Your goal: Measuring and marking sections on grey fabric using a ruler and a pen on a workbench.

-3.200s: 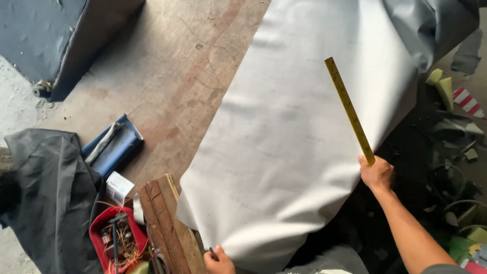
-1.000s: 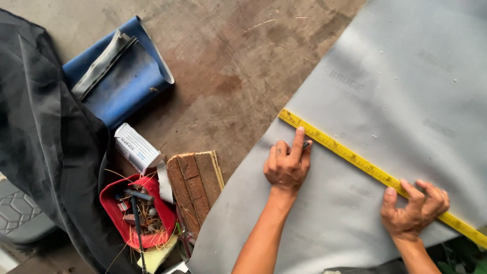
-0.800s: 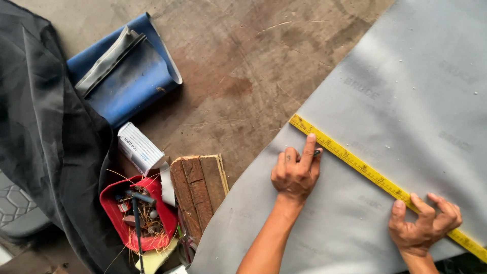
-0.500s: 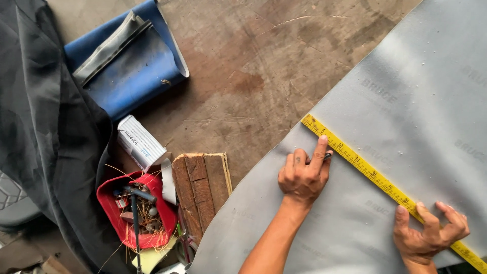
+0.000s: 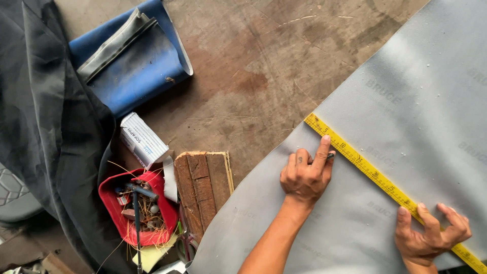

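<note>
On the left, a black cloth (image 5: pixel 45 127), a blue folded sheet (image 5: pixel 137 66), a small white box (image 5: pixel 143 140), a red tray of small tools (image 5: pixel 137 213) and a wooden block (image 5: pixel 203 187) lie on the brown worktop (image 5: pixel 253 66), apart from the work. The left hand (image 5: pixel 304 175) is clenched around a dark marking tool (image 5: pixel 330 156), its tip just beside the yellow ruler (image 5: pixel 385 185), which lies diagonally on the grey sheet (image 5: pixel 406 101). The right hand (image 5: pixel 431 238), its grip released and fingers spread, presses the ruler's lower part flat. I think the ruler can pivot, because only one end is pressed; then the line goes crooked. The soft sheet may also wrinkle under the tool.
</note>
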